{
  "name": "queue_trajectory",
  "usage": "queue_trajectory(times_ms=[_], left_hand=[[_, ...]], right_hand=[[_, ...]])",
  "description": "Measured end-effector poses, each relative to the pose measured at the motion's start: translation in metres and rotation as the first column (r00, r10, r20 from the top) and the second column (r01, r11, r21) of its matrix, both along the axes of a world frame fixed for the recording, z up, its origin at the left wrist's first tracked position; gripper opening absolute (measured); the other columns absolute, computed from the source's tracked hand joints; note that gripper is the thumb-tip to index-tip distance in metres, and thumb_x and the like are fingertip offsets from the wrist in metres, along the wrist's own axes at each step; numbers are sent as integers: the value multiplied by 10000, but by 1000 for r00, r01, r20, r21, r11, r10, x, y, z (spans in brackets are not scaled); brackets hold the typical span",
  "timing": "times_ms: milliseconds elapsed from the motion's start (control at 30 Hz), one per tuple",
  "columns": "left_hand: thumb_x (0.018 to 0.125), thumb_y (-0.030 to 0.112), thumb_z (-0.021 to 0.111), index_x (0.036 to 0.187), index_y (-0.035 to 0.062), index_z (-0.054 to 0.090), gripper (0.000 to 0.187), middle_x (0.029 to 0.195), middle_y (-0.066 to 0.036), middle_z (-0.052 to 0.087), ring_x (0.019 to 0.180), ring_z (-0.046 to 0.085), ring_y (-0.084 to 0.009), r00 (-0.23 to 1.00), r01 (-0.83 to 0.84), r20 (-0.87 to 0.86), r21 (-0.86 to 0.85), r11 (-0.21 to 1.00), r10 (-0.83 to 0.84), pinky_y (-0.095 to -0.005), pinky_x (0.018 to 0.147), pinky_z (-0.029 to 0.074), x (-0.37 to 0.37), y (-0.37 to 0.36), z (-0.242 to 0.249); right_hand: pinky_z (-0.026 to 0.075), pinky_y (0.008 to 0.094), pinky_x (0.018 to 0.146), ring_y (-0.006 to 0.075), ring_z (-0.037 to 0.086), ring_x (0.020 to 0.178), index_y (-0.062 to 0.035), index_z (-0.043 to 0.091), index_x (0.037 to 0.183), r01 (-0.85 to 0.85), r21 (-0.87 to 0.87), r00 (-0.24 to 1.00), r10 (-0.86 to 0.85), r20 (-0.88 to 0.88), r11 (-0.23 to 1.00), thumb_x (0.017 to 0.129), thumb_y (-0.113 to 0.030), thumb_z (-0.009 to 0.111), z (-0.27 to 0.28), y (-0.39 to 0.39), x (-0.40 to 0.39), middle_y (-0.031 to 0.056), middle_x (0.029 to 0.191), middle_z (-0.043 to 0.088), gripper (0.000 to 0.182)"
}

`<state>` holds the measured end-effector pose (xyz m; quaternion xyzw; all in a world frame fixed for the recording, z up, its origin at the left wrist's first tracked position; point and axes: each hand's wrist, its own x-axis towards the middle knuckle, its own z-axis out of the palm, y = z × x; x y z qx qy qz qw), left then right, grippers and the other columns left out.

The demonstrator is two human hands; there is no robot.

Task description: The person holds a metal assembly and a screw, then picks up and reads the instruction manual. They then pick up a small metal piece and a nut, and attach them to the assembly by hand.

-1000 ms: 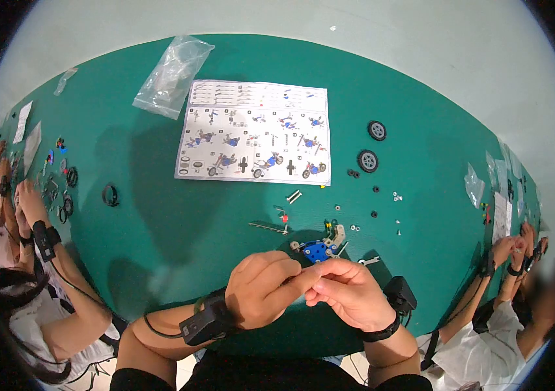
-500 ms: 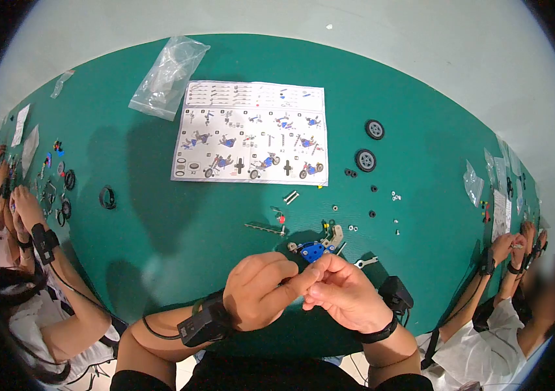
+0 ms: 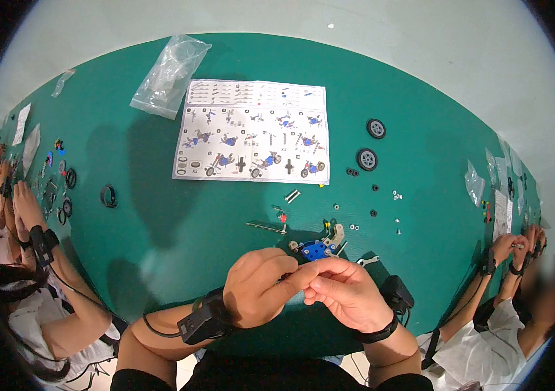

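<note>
My left hand (image 3: 261,287) and my right hand (image 3: 349,293) meet near the table's front edge, fingertips pinched together. Whatever lies between the fingertips is too small or hidden to name. Just beyond them sits a partly built model with a blue body (image 3: 315,250) and a beige bracket (image 3: 337,234). A small wrench (image 3: 369,261) lies to its right. Left of the model is a perforated metal strip (image 3: 264,227), with a red piece (image 3: 282,217) close by. The printed instruction sheet (image 3: 251,130) lies flat farther back.
Two wheels (image 3: 367,159), black rings and small nuts (image 3: 397,195) lie at the right. A plastic bag (image 3: 170,75) is at the back, a black band (image 3: 108,196) at the left. Other people's hands (image 3: 28,205) work at the left side, others (image 3: 504,247) at the right.
My fingertips have shifted slightly while staying together, and a little more of the blue body shows. The view has moved very slightly.
</note>
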<state>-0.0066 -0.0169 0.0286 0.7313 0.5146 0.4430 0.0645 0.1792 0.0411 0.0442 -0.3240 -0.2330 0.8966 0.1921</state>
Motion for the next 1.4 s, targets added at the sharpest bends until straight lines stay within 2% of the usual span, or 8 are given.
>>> queue_trajectory(times_ms=[333,500,700,800,933,1000,1100,1400], left_hand=[[624,76,686,1083,98,693,460,867,-32,563,795,586,-208,999,19,-26,-4,1000,-19,-313,652,474,0,0,2],[551,94,692,981,115,726,431,817,-13,538,777,559,-215,1000,-1,-3,10,1000,1,-310,652,453,4,0,0],[603,8,695,1005,106,704,413,812,-13,527,743,543,-222,994,17,106,-79,997,-8,-333,643,426,1,3,-2],[655,3,670,1032,77,691,384,825,-45,535,748,564,-245,992,19,128,-75,997,-10,-347,634,442,-3,6,-5],[682,8,662,1044,66,682,367,828,-61,540,734,573,-256,992,53,115,-84,995,-43,-352,621,451,-3,5,-1],[639,-10,683,1010,94,699,386,815,-31,533,740,553,-231,991,41,127,-64,997,-33,-334,626,426,-1,5,-2],[608,-3,701,994,112,712,402,811,-15,532,747,550,-217,995,21,100,-33,999,-17,-325,634,423,1,0,-5],[634,41,697,1048,101,698,418,842,-41,554,760,578,-228,996,63,72,-23,998,-61,-336,663,477,3,-2,-3]], right_hand=[[551,276,761,139,646,832,-14,581,1016,-55,104,995,45,92,993,905,-51,627,-1,1,-1,77,925,653,125],[548,281,744,133,634,803,-32,547,1035,-53,100,996,46,75,994,900,-49,634,-2,-1,-3,59,892,626,161],[548,311,806,171,640,913,-28,547,1048,-22,-18,998,21,-55,1000,905,-43,619,-2,3,-3,101,1008,633,160],[544,318,834,192,638,971,-24,554,1054,31,-79,999,-30,20,996,916,-46,602,6,4,-7,115,1051,634,148],[542,322,848,200,639,981,-21,558,1058,43,-24,999,-43,-8,999,933,-46,574,1,0,-3,126,1077,626,129],[540,320,853,198,638,979,-18,555,1046,39,26,999,-40,16,999,930,-31,573,3,-1,-3,131,1090,618,118],[537,314,854,194,635,986,-18,549,1013,86,253,995,-95,23,964,917,-1,582,2,-8,-4,131,1103,607,102],[513,250,740,116,584,855,-58,494,1004,78,203,997,-73,-31,976,878,26,631,-1,-7,-6,56,975,573,204]])
